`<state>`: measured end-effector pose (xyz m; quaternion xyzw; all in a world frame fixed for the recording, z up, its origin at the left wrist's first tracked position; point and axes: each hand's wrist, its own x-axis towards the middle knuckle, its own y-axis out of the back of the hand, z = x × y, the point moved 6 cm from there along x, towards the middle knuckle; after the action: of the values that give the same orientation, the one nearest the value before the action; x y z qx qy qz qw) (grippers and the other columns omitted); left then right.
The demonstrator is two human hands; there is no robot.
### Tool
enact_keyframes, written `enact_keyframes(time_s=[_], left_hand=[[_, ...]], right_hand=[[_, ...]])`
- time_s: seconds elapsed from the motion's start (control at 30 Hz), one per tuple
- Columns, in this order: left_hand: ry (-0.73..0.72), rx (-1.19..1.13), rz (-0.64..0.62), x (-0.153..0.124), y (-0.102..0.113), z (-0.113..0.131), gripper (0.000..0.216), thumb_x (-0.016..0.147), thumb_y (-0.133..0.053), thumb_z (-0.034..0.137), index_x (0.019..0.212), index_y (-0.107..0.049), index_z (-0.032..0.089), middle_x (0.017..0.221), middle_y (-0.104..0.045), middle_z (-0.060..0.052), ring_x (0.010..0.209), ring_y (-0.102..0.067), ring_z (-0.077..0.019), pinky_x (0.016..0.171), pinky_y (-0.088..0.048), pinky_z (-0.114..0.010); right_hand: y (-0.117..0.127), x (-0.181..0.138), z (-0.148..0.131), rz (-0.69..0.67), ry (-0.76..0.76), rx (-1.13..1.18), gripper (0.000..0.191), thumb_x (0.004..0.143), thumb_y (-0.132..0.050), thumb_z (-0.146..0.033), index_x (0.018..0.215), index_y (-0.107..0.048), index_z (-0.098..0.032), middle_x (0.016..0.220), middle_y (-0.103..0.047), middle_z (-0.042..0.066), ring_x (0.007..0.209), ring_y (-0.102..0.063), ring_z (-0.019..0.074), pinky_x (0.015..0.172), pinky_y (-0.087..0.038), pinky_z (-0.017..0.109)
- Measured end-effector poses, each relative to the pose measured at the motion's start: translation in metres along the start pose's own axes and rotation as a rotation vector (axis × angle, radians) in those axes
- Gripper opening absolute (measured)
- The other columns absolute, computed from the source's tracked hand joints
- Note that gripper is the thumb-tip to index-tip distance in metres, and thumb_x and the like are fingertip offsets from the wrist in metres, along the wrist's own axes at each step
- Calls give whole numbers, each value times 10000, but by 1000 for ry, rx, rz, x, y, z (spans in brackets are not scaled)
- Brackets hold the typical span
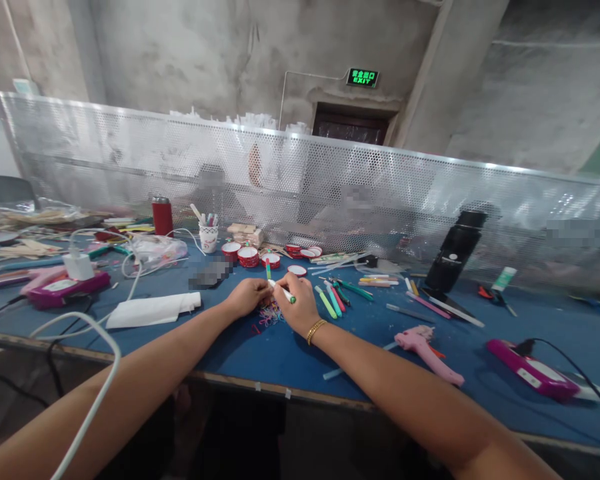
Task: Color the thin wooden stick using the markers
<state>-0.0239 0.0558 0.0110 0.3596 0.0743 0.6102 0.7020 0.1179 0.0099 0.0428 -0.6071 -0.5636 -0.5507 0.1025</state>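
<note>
My right hand (300, 307), with a gold bracelet at its wrist, is closed round a white marker pen with a green end (292, 299). The pen's front end points toward my left hand (249, 297), whose fingers are pinched together. A thin strip coloured green and red (268, 269) stands up from between the two hands, seemingly in my left fingers; its lower part is hidden. Under the hands lies a heap of small colourful loops (270, 316). Several coloured markers (333, 299) lie just right of my right hand.
Red-and-white round pieces (248, 256) and a paper cup of pens (209, 237) stand behind. A pink glue gun (427, 353), purple power strips (533, 370), a black bottle (455, 252) and a white roll (155, 310) lie or stand around. A white cable (115, 353) crosses my left arm.
</note>
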Motion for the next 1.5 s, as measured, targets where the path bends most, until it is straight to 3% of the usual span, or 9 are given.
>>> enact_keyframes(time_s=[0.5,1.5], left_hand=[[1,-52,-23,3,-3,-10,373,804,-535,481,613,-560,161,545,-562,17,500,-463,-113,508,-338,-232],[1,-29,0,2,0,-4,379,783,-552,489,599,-570,159,546,-577,12,512,-467,-116,508,-342,-229]], right_hand=[[-1,0,1,3,-2,-24,100,901,-484,-254,817,-526,-220,775,-665,-29,731,-585,149,862,-333,321],[1,-1,1,15,-6,-53,112,907,-479,-268,825,-539,-220,785,-670,-19,752,-589,152,858,-325,317]])
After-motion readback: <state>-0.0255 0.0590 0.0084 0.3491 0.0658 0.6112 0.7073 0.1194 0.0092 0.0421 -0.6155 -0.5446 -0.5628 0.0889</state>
